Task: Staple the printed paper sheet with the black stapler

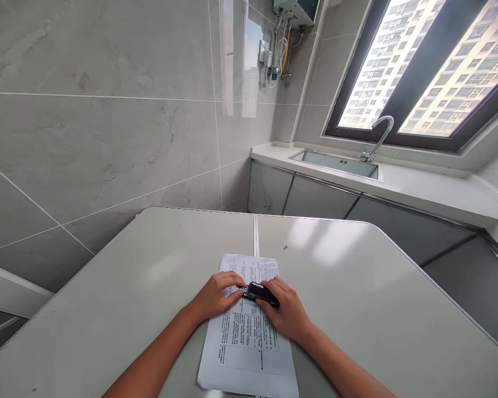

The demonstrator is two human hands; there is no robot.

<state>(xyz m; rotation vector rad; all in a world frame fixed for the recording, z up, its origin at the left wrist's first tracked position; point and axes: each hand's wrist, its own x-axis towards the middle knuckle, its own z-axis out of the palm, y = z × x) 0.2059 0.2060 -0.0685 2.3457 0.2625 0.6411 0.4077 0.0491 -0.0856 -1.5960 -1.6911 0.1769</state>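
Observation:
Printed paper (249,354) lies on the pale table (149,237) in front of me, its text running sideways. Over its upper part is a small black stapler-like tool (262,293) with a metal end pointing left. My right hand (287,310) is wrapped round the tool's right part. The thumb and fingers of my left hand (216,296) pinch at its metal end; whatever small part they hold there is too small to make out.
Behind the table stands a counter with a sink (336,162) and a curved faucet (379,138), under a window. A tiled wall (108,121) runs along the left. Small dark specks (285,247) lie beyond the paper.

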